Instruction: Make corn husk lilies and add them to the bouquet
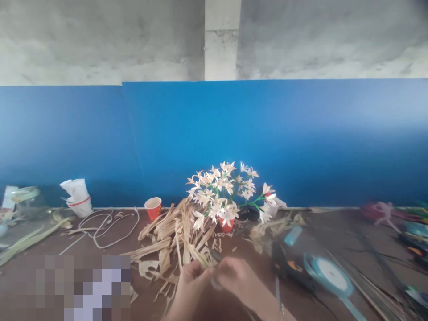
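Note:
My left hand (192, 281) is closed low in the middle of the view, fingers pinched on a pale, greenish strip of husk (200, 257). Close beside it, my right hand (236, 277) has its fingers curled together, nearly touching the left fingertips. Blur and the fingers hide what the right hand holds. Just beyond both hands lies a heap of dry tan husks (172, 229), with torn scraps around it. White handmade flowers (217, 185) on green stems stand behind the heap in a red cup (226, 224).
To the left are a red paper cup (153, 208), a looped white cable (96, 229) and stacked white cups (80, 200). On the right lie a light-blue ribbon spool (329, 274), a dark tool (294, 267) and thin sticks (364, 285). A blue partition (267, 129) closes the back.

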Available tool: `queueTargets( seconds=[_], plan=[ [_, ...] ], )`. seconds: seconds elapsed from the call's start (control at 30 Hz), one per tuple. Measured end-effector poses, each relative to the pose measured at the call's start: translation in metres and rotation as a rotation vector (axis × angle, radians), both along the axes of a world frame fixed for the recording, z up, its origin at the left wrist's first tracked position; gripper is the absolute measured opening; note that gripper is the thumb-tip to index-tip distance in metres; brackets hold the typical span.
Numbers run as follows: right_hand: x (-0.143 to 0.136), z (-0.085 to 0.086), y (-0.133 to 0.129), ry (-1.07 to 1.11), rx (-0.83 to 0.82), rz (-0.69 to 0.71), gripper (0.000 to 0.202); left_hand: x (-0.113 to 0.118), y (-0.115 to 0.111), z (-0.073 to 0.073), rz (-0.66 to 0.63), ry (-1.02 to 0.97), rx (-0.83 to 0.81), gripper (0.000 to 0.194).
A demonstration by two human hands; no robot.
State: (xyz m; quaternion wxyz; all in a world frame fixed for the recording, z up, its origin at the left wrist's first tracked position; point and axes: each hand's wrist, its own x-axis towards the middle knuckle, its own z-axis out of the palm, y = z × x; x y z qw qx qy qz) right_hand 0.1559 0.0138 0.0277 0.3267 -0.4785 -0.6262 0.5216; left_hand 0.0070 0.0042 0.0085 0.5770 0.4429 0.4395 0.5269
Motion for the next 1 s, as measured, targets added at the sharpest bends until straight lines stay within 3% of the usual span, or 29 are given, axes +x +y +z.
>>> queueTargets(
  seconds=[0.1, 0.23, 0.37, 0.5, 0.67, 0.77, 1.0],
  plan=[
    [-0.001, -0.002, 0.002, 0.025, -0.042, -0.051, 0.019, -0.001, 0.0, 0.001, 0.037, 0.042, -0.026, 0.037],
    [-0.003, -0.006, 0.003, 0.0, -0.009, -0.011, 0.023, 0.0, 0.0, 0.0, 0.109, 0.076, -0.056, 0.042],
    [-0.003, -0.005, 0.002, 0.012, -0.048, -0.043, 0.021, 0.001, -0.003, 0.005, 0.002, -0.039, -0.033, 0.033],
    [-0.002, -0.005, 0.002, 0.113, -0.159, 0.04, 0.025, -0.003, -0.003, 0.005, -0.127, -0.112, 0.068, 0.025],
    [-0.001, -0.009, 0.004, 0.13, -0.217, 0.039, 0.022, -0.008, -0.002, -0.004, -0.142, -0.118, 0.067, 0.021],
    [-0.001, -0.007, 0.004, 0.133, -0.237, 0.028, 0.022, -0.008, -0.003, -0.003, -0.09, -0.119, 0.038, 0.024],
    [0.002, 0.002, -0.001, 0.251, -0.095, -0.146, 0.031, -0.008, 0.001, 0.005, 0.145, -0.156, -0.082, 0.028]
  ],
)
